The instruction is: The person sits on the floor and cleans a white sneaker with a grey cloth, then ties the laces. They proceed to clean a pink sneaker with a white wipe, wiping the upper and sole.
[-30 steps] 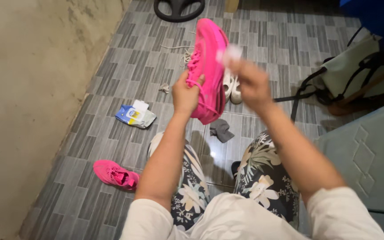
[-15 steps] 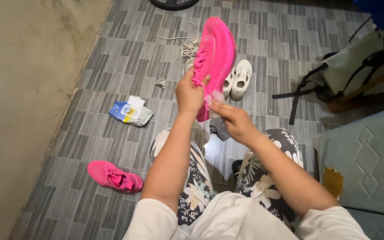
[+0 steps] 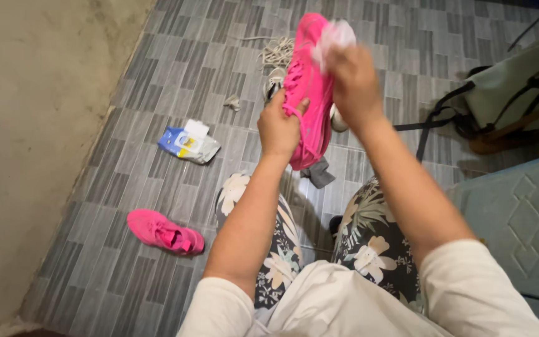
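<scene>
I hold a bright pink shoe [image 3: 307, 87] upright in front of me, toe pointing away. My left hand [image 3: 280, 129] grips it at the laces and collar. My right hand [image 3: 354, 84] presses a crumpled white wipe [image 3: 335, 33] against the upper part of the shoe's side. The matching pink shoe [image 3: 164, 231] lies on the grey tiled floor to my left.
A blue and white wipes packet [image 3: 189, 143] lies on the floor. White laces [image 3: 279, 50], a grey cloth [image 3: 319, 174] and part of a white shoe [image 3: 274, 81] sit behind the held shoe. A pale bag with black straps [image 3: 500, 93] is at right, a grey-green mat [image 3: 519, 218] beside my knee, a concrete wall [image 3: 32, 125] at left.
My right hand with the wipe has moved from the heel end of the shoe up to its toe end. The left hand keeps its hold.
</scene>
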